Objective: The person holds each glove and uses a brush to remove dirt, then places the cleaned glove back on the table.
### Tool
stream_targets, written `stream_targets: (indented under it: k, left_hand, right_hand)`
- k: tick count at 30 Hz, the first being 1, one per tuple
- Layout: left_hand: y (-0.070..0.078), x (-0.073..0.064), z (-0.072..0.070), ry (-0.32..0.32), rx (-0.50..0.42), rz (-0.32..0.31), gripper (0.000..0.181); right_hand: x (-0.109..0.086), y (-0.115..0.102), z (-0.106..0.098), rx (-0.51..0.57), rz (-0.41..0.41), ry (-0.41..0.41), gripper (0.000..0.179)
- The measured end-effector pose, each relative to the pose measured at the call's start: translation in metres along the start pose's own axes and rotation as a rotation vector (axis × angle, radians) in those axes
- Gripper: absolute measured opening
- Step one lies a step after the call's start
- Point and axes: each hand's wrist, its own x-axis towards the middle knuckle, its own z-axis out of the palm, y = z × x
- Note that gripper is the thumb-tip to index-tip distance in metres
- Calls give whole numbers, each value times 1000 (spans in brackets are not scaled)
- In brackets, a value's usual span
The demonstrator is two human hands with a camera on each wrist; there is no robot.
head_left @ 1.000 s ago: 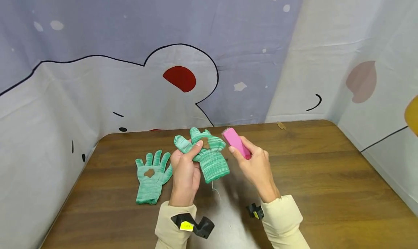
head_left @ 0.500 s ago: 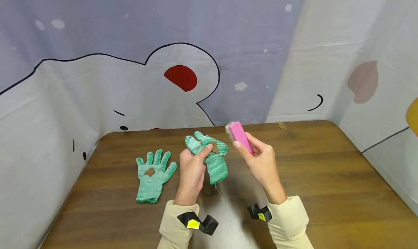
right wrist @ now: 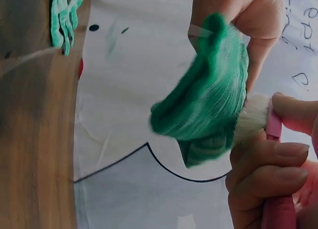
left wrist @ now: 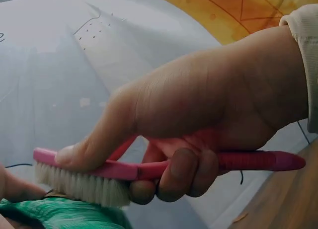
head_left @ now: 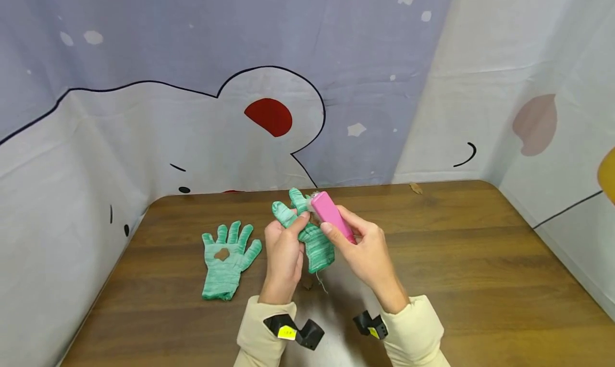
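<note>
My left hand (head_left: 283, 252) holds a green knitted glove (head_left: 318, 247) above the table, thumb on top near a brown patch that the brush mostly hides. In my right hand (head_left: 367, 249) is a pink scrubbing brush (head_left: 331, 215), its back facing up. The left wrist view shows its pale bristles (left wrist: 82, 184) touching the glove, with the thumb pressing on the brush head and fingers curled round the handle. In the right wrist view the bristles meet the glove's edge. A second green glove (head_left: 223, 276) with a brown patch (head_left: 222, 254) lies flat to the left.
The wooden table (head_left: 461, 260) meets a printed cloth backdrop (head_left: 365, 89) behind and at both sides. A small brown scrap (head_left: 416, 188) lies near the far edge, another brown scrap (head_left: 307, 283) under the held glove. A loose thread (head_left: 322, 284) hangs from its cuff.
The right hand lifted the brush away from the glove, then brought it back left and down onto it. The left hand with the glove shifted slightly right. The flat glove stayed put.
</note>
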Motion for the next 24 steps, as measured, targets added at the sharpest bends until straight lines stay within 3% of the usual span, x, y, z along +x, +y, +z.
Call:
stream_targets:
  k: [4, 8, 17, 24]
  left_hand:
    - [0, -1, 1, 59, -22, 13, 20]
    - [0, 0, 0, 76, -40, 20, 20]
    - [-3, 1, -2, 34, -6, 19, 21]
    - [-7, 2, -2, 37, -47, 8, 23]
  right_hand:
    - [-1, 0, -1, -79, -36, 3, 45]
    - [0, 3, -3, -127, -26, 2, 49]
    - [3, 9, -6, -225, 14, 65, 47]
    - [4, 9, -10, -259, 17, 103, 47]
